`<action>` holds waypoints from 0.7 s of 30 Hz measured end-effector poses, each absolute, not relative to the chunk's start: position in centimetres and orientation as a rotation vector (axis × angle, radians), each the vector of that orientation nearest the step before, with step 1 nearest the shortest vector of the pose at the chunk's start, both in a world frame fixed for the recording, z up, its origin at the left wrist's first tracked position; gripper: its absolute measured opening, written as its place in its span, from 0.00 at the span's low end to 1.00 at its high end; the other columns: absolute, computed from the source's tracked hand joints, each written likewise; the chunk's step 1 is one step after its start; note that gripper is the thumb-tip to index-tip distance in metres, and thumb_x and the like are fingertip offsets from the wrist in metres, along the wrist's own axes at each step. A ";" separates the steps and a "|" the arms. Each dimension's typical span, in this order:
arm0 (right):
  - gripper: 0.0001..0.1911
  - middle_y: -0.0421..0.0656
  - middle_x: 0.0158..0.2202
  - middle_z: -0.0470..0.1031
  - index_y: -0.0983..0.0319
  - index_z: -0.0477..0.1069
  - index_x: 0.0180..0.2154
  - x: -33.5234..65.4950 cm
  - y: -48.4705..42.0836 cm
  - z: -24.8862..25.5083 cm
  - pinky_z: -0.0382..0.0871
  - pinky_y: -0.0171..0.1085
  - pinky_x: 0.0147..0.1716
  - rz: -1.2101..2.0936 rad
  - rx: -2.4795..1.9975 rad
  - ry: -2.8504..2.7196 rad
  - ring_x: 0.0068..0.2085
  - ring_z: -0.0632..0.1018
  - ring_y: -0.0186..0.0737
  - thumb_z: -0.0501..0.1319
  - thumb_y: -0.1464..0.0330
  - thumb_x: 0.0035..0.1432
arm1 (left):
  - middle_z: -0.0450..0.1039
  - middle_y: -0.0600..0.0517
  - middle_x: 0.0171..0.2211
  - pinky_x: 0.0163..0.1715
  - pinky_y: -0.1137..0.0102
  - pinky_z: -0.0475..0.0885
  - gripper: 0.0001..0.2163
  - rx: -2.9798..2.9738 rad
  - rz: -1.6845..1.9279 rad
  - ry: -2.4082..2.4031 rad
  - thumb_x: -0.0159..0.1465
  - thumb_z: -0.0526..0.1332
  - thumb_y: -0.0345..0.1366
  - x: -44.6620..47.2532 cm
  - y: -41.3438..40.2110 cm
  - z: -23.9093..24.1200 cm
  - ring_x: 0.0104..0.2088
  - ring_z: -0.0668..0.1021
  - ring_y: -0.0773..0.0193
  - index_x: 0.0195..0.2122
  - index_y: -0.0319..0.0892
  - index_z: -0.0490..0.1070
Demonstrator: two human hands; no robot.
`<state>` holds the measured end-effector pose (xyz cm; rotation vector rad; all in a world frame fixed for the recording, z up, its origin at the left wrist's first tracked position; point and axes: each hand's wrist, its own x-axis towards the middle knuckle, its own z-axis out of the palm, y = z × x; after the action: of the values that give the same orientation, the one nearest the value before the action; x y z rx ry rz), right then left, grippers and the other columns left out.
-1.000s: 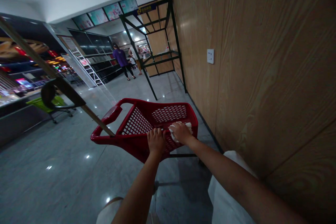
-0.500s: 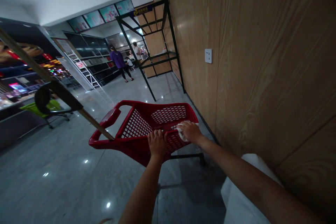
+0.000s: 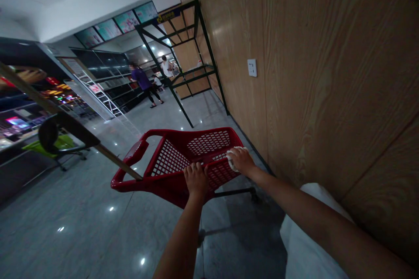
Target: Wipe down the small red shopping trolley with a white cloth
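Observation:
A red plastic shopping cart with lattice sides stands in front of me, its handle toward the left. My left hand is closed over the near rim of the basket, fingers curled to the inside. Farther right along that rim, my right hand presses a white cloth against the cart near its front corner. Part of the cloth is hidden under the fingers. A wooden pole with a dark fitting slants down to the cart's handle end.
A wood-panelled wall with a socket runs along the right. Beyond the cart stands a dark metal frame. A person in purple is farther back, near a ladder. A green cart is at left.
My right hand has slid the cloth slightly right along the rim toward the front corner. My left hand keeps its grip. The person in purple has turned and shifted their stance.

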<state>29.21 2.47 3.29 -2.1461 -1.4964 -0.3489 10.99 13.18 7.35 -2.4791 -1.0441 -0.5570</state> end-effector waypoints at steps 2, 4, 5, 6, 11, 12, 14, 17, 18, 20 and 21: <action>0.13 0.46 0.45 0.74 0.59 0.73 0.45 28.7 3.0 3.9 0.58 0.44 0.51 -0.321 -2.130 -1.550 0.48 0.69 0.46 0.52 0.67 0.65 | 0.72 0.43 0.37 0.48 0.57 0.62 0.20 -2.454 -0.558 -1.062 0.68 0.45 0.47 11.1 13.1 7.4 0.42 0.71 0.52 0.38 0.38 0.70; 0.14 0.46 0.45 0.73 0.59 0.73 0.46 27.8 3.6 4.5 0.59 0.44 0.50 -0.305 -2.098 -1.607 0.48 0.70 0.46 0.50 0.67 0.66 | 0.72 0.43 0.37 0.49 0.57 0.62 0.19 -2.434 -0.568 -1.068 0.68 0.46 0.47 11.2 13.0 7.4 0.42 0.71 0.52 0.38 0.38 0.70; 0.15 0.46 0.46 0.73 0.59 0.72 0.47 27.3 3.9 4.8 0.59 0.44 0.50 -0.299 -2.082 -1.632 0.48 0.69 0.46 0.50 0.67 0.66 | 0.72 0.44 0.37 0.48 0.57 0.62 0.19 -2.428 -0.571 -1.069 0.67 0.46 0.47 11.2 13.0 7.4 0.41 0.71 0.53 0.38 0.38 0.70; 0.15 0.46 0.47 0.73 0.58 0.72 0.48 26.7 4.2 5.0 0.60 0.44 0.50 -0.294 -2.066 -1.655 0.49 0.69 0.47 0.50 0.68 0.66 | 0.72 0.44 0.38 0.48 0.57 0.62 0.19 -2.427 -0.569 -1.069 0.67 0.47 0.47 11.2 12.9 7.5 0.41 0.71 0.53 0.38 0.39 0.70; 0.17 0.46 0.51 0.71 0.56 0.68 0.53 24.6 5.1 5.3 0.59 0.47 0.53 -0.306 -1.992 -1.708 0.53 0.67 0.48 0.50 0.68 0.66 | 0.71 0.44 0.38 0.48 0.57 0.62 0.19 -2.441 -0.546 -1.057 0.67 0.46 0.48 11.2 12.8 7.6 0.42 0.71 0.52 0.38 0.39 0.70; 0.17 0.46 0.52 0.71 0.56 0.68 0.54 24.5 5.2 5.2 0.59 0.47 0.53 -0.308 -1.984 -1.710 0.53 0.67 0.48 0.50 0.68 0.66 | 0.71 0.43 0.39 0.48 0.57 0.62 0.20 -2.443 -0.548 -1.054 0.67 0.46 0.48 11.2 12.8 7.6 0.42 0.70 0.52 0.39 0.38 0.70; 0.17 0.45 0.51 0.71 0.55 0.69 0.53 24.7 5.4 5.0 0.60 0.47 0.53 -0.306 -1.976 -1.717 0.52 0.68 0.48 0.50 0.68 0.66 | 0.72 0.43 0.39 0.48 0.58 0.62 0.20 -2.447 -0.559 -1.045 0.68 0.46 0.47 11.1 12.9 7.4 0.42 0.71 0.52 0.40 0.38 0.70; 0.16 0.44 0.51 0.72 0.54 0.70 0.52 25.3 5.5 4.7 0.61 0.46 0.52 -0.308 -1.973 -1.736 0.51 0.69 0.47 0.51 0.68 0.65 | 0.72 0.44 0.41 0.49 0.58 0.61 0.19 -2.444 -0.593 -1.023 0.68 0.46 0.46 10.9 13.2 6.9 0.43 0.71 0.53 0.42 0.38 0.71; 0.16 0.44 0.51 0.72 0.54 0.70 0.51 25.6 5.4 4.6 0.61 0.45 0.51 -0.308 -1.975 -1.737 0.51 0.69 0.47 0.51 0.68 0.65 | 0.72 0.44 0.41 0.50 0.58 0.61 0.19 -2.441 -0.605 -1.012 0.68 0.46 0.46 10.8 13.3 6.8 0.43 0.71 0.53 0.43 0.38 0.71; 0.16 0.44 0.51 0.72 0.53 0.70 0.51 26.4 4.9 4.7 0.62 0.44 0.50 -0.293 -1.985 -1.738 0.51 0.70 0.46 0.51 0.67 0.65 | 0.72 0.44 0.41 0.50 0.58 0.61 0.19 -2.436 -0.627 -0.992 0.68 0.46 0.46 10.6 13.4 6.5 0.43 0.71 0.53 0.43 0.38 0.71; 0.16 0.44 0.51 0.72 0.53 0.70 0.51 26.8 4.5 4.8 0.62 0.44 0.50 -0.276 -1.994 -1.738 0.51 0.70 0.46 0.51 0.67 0.65 | 0.72 0.44 0.41 0.51 0.58 0.61 0.19 -2.438 -0.636 -0.985 0.68 0.46 0.46 10.5 13.4 6.5 0.43 0.71 0.53 0.43 0.38 0.71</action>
<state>26.77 4.50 4.80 -1.9936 -1.7385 -0.2759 10.53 13.37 6.50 -2.4376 -0.9853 -0.6359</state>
